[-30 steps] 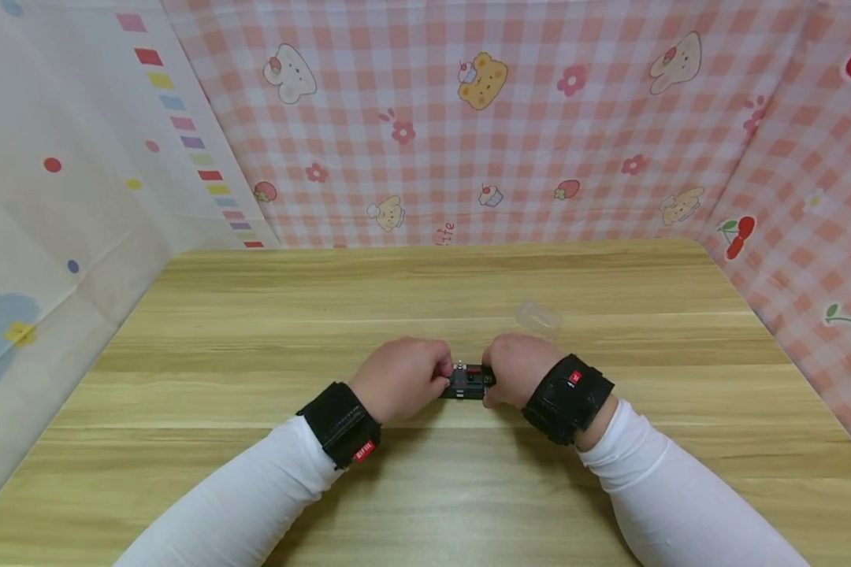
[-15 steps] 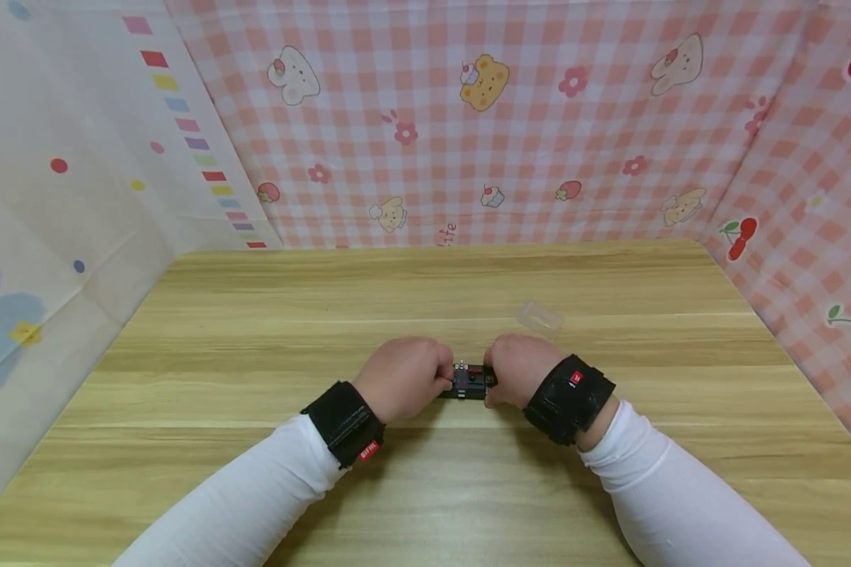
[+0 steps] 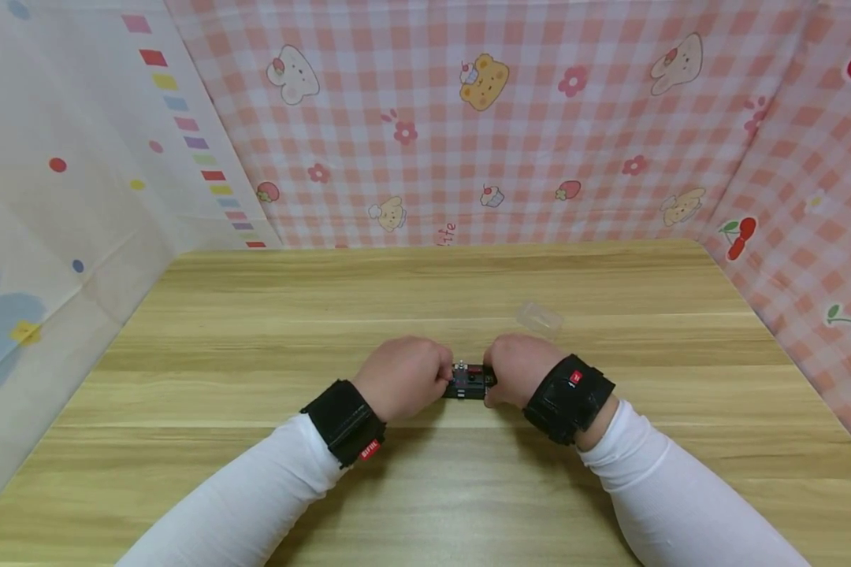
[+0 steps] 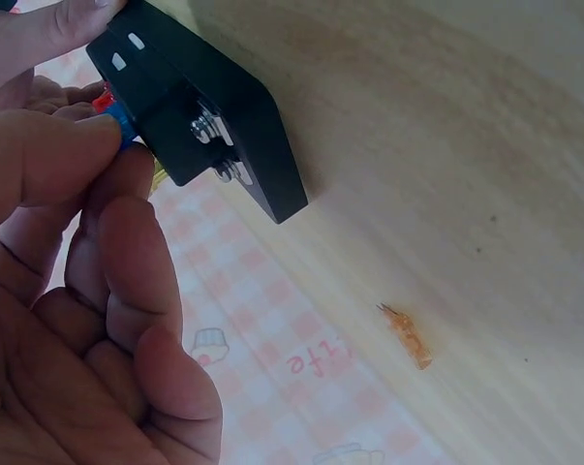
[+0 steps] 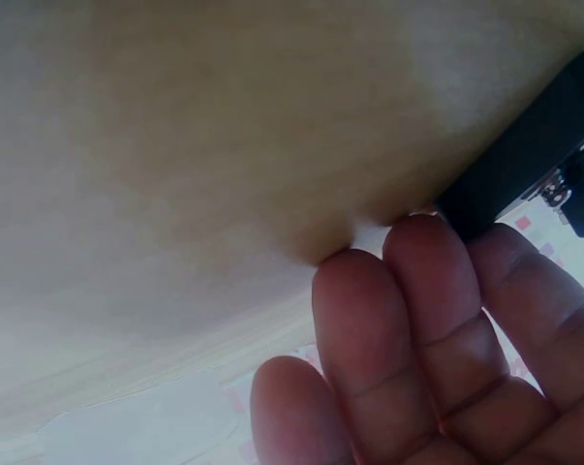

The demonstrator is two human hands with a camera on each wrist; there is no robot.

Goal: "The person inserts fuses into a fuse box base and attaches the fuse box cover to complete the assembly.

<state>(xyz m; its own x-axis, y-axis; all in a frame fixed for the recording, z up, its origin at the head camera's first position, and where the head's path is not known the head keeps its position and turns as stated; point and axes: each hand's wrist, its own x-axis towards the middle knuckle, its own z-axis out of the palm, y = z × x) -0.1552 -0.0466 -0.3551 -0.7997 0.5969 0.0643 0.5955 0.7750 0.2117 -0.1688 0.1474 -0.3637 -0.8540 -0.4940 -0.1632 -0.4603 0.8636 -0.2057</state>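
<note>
A small black block-shaped device (image 3: 471, 386) with metal screw terminals lies on the table between both hands in the head view. My left hand (image 3: 406, 378) is at its left end. In the left wrist view, the left thumb and forefinger pinch a blue knob (image 4: 123, 123) beside a red part (image 4: 103, 101) on the black device (image 4: 199, 107). My right hand (image 3: 526, 370) grips the device's right end. The right wrist view shows right fingertips (image 5: 432, 262) at the device's edge (image 5: 524, 140), touching the table; the right thumb is hidden there.
A clear plastic tray (image 3: 539, 316) lies behind the right hand. The left wrist view shows a small orange piece (image 4: 405, 336) with thin dark points on the table. Checked cloth (image 3: 425, 157) hangs behind the wooden table (image 3: 425, 504).
The left hand shifts very slightly right, its fingers still at the device's left end. The right hand and the device look almost unmoved.
</note>
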